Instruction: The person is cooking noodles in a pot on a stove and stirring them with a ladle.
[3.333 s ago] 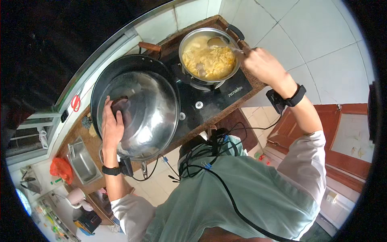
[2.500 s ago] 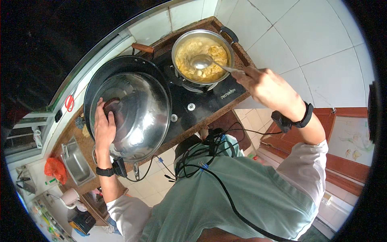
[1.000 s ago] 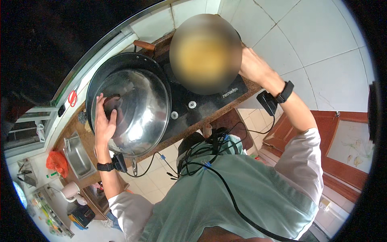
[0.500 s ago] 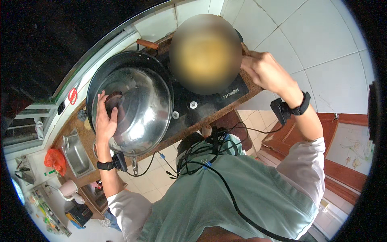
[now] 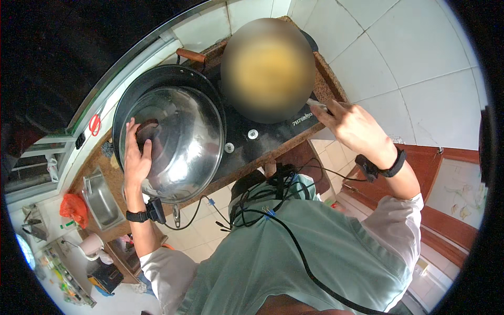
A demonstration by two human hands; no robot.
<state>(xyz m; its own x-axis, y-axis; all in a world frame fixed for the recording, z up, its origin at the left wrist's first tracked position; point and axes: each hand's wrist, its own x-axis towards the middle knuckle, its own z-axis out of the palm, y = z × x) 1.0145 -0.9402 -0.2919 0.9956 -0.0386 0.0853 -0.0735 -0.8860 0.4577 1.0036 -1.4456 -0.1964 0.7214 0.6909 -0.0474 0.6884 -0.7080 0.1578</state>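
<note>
My left hand (image 5: 137,157) is closed around the dark knob (image 5: 147,131) of a shiny, domed pan lid (image 5: 191,152). The lid rests over the black wok (image 5: 126,100), leaving its far inner wall showing. My right hand (image 5: 354,123) pinches the end of a thin, pale utensil handle (image 5: 317,104) near the cooktop's right edge. That handle runs toward a round blurred area (image 5: 268,71) with yellow in the middle, and the blur hides the utensil's head and whatever lies there.
Both stand on a black cooktop (image 5: 247,149) set in a brown speckled counter. A wooden side handle (image 5: 191,55) sticks out from the wok's far side. Farther left are a steel sink (image 5: 103,202) and a red plastic bag (image 5: 73,209). A tiled wall (image 5: 420,47) bounds the right.
My right hand has moved down and slightly right, toward me, and the pale handle in it now shows. My left hand and the lid stay in place.
</note>
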